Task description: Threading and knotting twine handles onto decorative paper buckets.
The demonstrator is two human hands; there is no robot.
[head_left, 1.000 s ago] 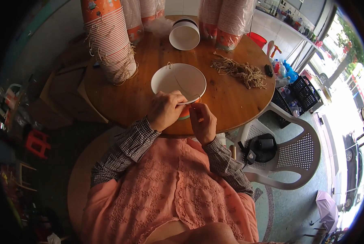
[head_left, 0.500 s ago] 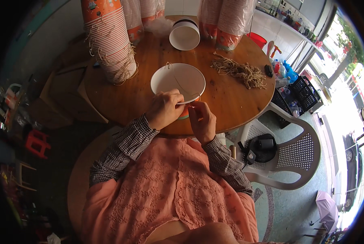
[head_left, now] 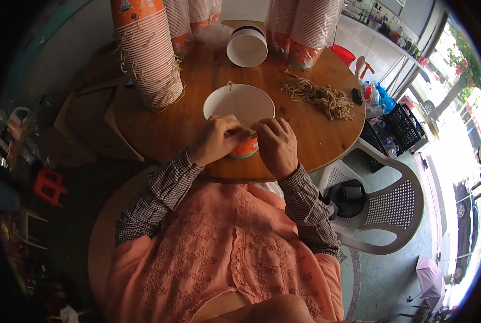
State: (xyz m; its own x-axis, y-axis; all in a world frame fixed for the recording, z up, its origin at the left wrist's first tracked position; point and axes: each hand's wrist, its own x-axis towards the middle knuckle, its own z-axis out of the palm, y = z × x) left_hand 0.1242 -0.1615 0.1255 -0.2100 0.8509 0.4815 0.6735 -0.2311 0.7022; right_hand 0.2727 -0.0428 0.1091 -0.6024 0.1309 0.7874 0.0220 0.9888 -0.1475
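Observation:
A paper bucket (head_left: 235, 97), white inside and orange with printed pictures outside, stands on the wooden table in front of me. A thin tan cord loops at its far rim and crosses the inside toward the near rim. My left hand (head_left: 217, 141) is closed in a pinch at the near rim, and my right hand (head_left: 277, 146) is curled close beside it. Their fingertips almost meet over the rim, on the cord's near end; the fingers hide most of that end. Below them, the bucket's orange wall shows between the hands.
A tall stack of orange buckets (head_left: 149, 59) with cord loops stands at the left. Plastic-wrapped stacks (head_left: 308, 35) and a white bucket (head_left: 247, 49) are at the back. A heap of cords (head_left: 321, 97) lies right on the round table (head_left: 192, 89). A plastic chair (head_left: 394, 207) is at the right.
My right hand has turned its back upward and risen a little, closing in on my left fingertips. My left hand has shifted off the rim toward the cord's end.

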